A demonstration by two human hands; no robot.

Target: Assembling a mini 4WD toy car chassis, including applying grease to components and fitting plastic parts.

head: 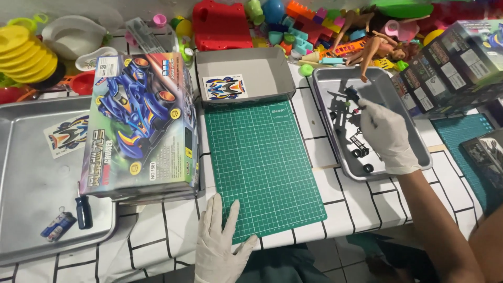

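Your left hand (217, 241), gloved and nearest the lens, lies flat and spread on the near corner of the green cutting mat (262, 167), grasping nothing, seemingly pinning the mat to the tabletop (356, 204). Your right hand (386, 135), also gloved, reaches into the right metal tray (406, 118), fingers curled over small black plastic parts (341, 111); you cannot tell whether it grips one. Small wheels (363, 160) lie loose there, corralled by the rim. Left of the mat stands the model car box (140, 123).
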